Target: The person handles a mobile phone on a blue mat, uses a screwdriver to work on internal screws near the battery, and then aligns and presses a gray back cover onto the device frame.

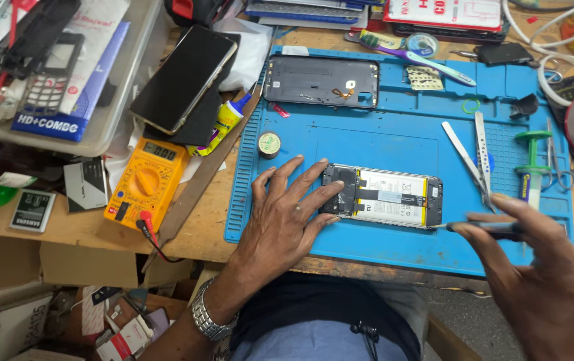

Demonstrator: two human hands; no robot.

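Even, bright light is falling from above onto my counter (193, 234), and the blue mat (380, 140) is showing clearly with only soft, short shadows lying under my left hand (280, 224). A pale sheen is glancing off the dark phone screen (183, 77) at upper left. My right hand (541, 274) is smearing with motion blur, its fingers (501, 200) looking soft. The corners are bending slightly from the wide lens, and the clutter below the counter is sitting dimmer
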